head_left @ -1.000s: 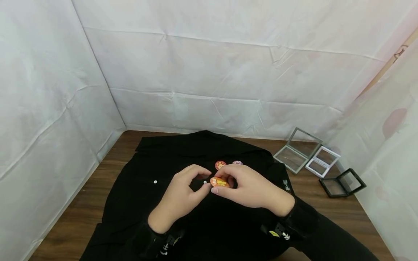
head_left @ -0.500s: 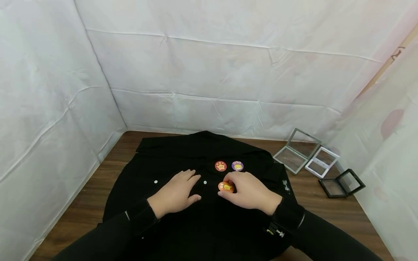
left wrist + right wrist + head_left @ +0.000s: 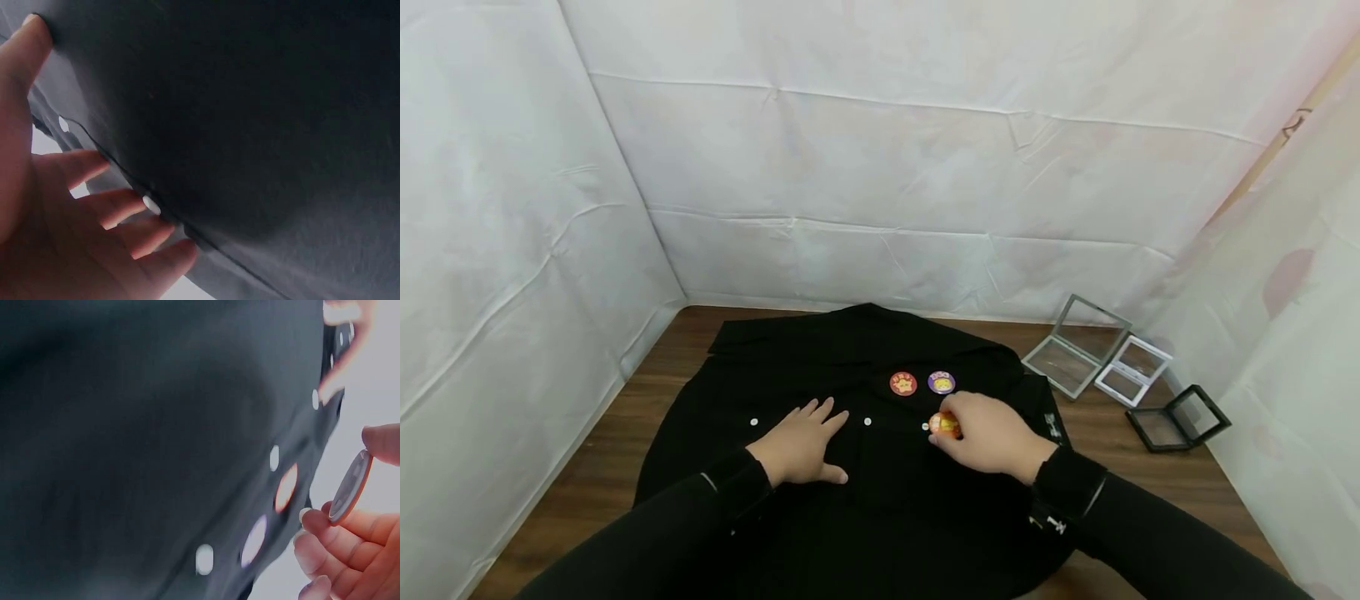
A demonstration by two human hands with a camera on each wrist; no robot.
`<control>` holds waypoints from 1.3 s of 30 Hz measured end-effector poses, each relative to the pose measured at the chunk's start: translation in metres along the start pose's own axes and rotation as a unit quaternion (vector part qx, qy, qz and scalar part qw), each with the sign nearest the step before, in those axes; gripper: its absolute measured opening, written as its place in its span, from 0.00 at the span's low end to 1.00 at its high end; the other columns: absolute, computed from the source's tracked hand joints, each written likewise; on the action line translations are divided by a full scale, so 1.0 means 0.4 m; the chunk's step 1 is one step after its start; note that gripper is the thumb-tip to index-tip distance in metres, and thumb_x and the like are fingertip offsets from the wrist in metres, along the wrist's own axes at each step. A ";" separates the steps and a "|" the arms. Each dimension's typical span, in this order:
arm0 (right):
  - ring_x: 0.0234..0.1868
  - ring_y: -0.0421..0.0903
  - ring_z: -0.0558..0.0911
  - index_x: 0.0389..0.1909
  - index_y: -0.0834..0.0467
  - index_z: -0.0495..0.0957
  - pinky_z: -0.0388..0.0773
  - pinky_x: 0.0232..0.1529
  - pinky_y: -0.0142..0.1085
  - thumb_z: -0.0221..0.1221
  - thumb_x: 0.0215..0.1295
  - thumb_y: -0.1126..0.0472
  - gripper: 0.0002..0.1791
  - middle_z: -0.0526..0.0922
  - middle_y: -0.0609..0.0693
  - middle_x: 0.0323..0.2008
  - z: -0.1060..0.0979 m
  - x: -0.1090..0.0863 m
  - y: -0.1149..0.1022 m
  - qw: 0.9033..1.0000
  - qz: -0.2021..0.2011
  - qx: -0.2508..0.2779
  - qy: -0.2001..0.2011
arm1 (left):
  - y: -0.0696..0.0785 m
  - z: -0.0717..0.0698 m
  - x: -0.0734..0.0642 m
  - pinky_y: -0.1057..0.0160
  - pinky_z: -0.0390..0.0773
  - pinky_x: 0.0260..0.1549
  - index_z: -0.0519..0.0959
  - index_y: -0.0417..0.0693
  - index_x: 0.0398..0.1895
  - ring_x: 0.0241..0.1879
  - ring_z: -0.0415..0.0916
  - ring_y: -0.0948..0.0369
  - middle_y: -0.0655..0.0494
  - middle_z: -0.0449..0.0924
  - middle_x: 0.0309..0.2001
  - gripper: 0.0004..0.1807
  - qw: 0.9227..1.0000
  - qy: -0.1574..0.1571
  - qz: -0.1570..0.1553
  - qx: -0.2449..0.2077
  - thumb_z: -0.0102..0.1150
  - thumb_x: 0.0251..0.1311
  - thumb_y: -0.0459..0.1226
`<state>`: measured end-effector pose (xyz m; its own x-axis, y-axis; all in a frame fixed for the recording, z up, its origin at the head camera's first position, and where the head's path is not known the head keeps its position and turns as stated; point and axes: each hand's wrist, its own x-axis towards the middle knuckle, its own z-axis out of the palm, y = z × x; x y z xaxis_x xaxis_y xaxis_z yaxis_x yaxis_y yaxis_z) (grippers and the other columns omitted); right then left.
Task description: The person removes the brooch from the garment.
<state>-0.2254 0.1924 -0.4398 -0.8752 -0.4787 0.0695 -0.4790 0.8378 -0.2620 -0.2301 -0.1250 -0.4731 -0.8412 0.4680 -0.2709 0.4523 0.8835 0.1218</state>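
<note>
A black shirt (image 3: 880, 517) with white buttons is spread on the wooden surface. My left hand (image 3: 797, 446) rests on it with fingers spread, its fingertips beside the buttoned edge and a white button (image 3: 152, 205) in the left wrist view. My right hand (image 3: 992, 433) pinches an orange round pin badge (image 3: 944, 425) between thumb and fingers, over the right part of the shirt. From the right wrist, the badge (image 3: 351, 486) appears edge-on, its pale back facing the cloth. A red badge (image 3: 903, 384) and a purple badge (image 3: 942, 382) lie face up on the shirt just beyond.
At the right stand several opened clear-windowed frames: a grey one (image 3: 1060, 367), a white one (image 3: 1123, 387) and a black one (image 3: 1165, 429). White sheeting (image 3: 850, 167) walls in the back and both sides. Brown wood (image 3: 595, 450) shows around the shirt.
My left hand has let go of the orange badge's side, moved left and flattened onto the shirt. My right hand has carried the badge right, uncovering the red and purple badges.
</note>
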 end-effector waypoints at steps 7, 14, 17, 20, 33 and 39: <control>0.29 0.41 0.74 0.45 0.58 0.81 0.74 0.31 0.41 0.65 0.68 0.44 0.21 0.78 0.45 0.34 -0.085 0.016 0.114 0.998 0.048 -0.010 0.045 | -0.006 0.005 0.002 0.38 0.55 0.73 0.62 0.52 0.80 0.78 0.49 0.38 0.41 0.51 0.80 0.55 1.000 -0.002 -0.008 -0.023 0.69 0.55 0.66; 0.29 0.48 0.75 0.49 0.63 0.79 0.71 0.31 0.45 0.60 0.73 0.43 0.25 0.79 0.52 0.34 -0.164 0.023 0.225 0.991 0.124 -0.014 0.053 | -0.007 0.006 -0.002 0.37 0.55 0.72 0.61 0.51 0.81 0.78 0.49 0.38 0.40 0.51 0.80 0.55 1.000 0.001 -0.002 -0.027 0.69 0.55 0.66; 0.30 0.51 0.75 0.50 0.65 0.77 0.70 0.32 0.46 0.58 0.75 0.43 0.26 0.79 0.56 0.36 -0.195 0.017 0.262 0.988 0.145 -0.004 0.059 | -0.008 0.006 -0.004 0.37 0.56 0.72 0.62 0.50 0.80 0.78 0.50 0.38 0.40 0.52 0.80 0.54 1.000 0.007 0.001 -0.030 0.69 0.55 0.66; 0.31 0.53 0.76 0.53 0.67 0.75 0.70 0.33 0.48 0.56 0.76 0.42 0.28 0.78 0.60 0.38 -0.216 0.011 0.297 0.984 0.166 0.007 0.068 | -0.010 0.009 -0.005 0.37 0.56 0.72 0.63 0.50 0.80 0.78 0.50 0.38 0.40 0.52 0.80 0.54 0.999 0.012 0.004 -0.030 0.69 0.55 0.66; 0.27 0.56 0.75 0.42 0.69 0.72 0.68 0.29 0.48 0.50 0.78 0.39 0.32 0.76 0.63 0.32 -0.215 0.004 0.434 0.965 0.248 0.026 0.086 | -0.015 0.011 -0.001 0.38 0.55 0.73 0.63 0.51 0.80 0.78 0.50 0.38 0.40 0.53 0.80 0.54 0.999 0.014 0.002 -0.037 0.69 0.55 0.66; 0.28 0.58 0.77 0.46 0.70 0.73 0.70 0.27 0.48 0.48 0.76 0.36 0.35 0.78 0.65 0.34 -0.175 0.002 0.465 0.959 0.267 0.023 0.087 | -0.015 0.019 0.001 0.38 0.54 0.73 0.63 0.51 0.80 0.78 0.49 0.39 0.41 0.52 0.80 0.54 0.999 0.017 0.003 -0.037 0.69 0.55 0.66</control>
<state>-0.3200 0.3661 -0.4211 -0.9949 0.0700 0.0723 0.0406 0.9368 -0.3474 -0.2308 -0.1301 -0.4814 -0.8484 0.4733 -0.2369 0.4359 0.8787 0.1944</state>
